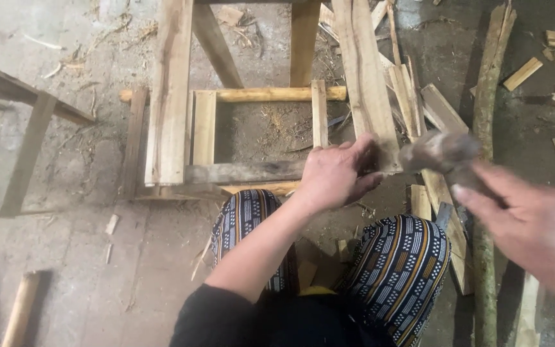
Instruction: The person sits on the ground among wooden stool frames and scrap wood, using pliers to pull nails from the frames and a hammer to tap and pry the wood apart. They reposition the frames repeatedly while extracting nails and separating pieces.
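Left hand: the left hand [336, 175] sits at centre frame, fingers curled together and pressed onto the near end of a long plank [366, 77]; whether it pinches anything small beneath them cannot be told.
Right hand: the right hand [521, 225] comes in from the right edge, blurred, fingers wrapped round the handle of a hammer [441, 153].
Hammer: its grey, blurred head lies just right of the left hand, close beside the end of the plank; whether it touches the wood cannot be told.
Plank: pale, rough-sawn, running from the top centre of the frame down to the left hand, lying across the right side of the wooden frame [226, 138].
Wooden frame: a rough build of slats and rails in the upper middle, with a round pole [252, 95] as its far crosspiece and a grey board along its near edge.
Legs: knees in patterned trousers [399, 263], dark with striped bands, at bottom centre, just below the frame.
Right side: a long bark-covered branch [486, 128] runs top to bottom, with short offcuts [441, 109] scattered near it.
Left side: another dark wooden frame [27, 122] at the left edge; two round sticks [20, 308] in the lower left corner.
Floor: grey concrete floor [97, 257] strewn with shavings and chips.
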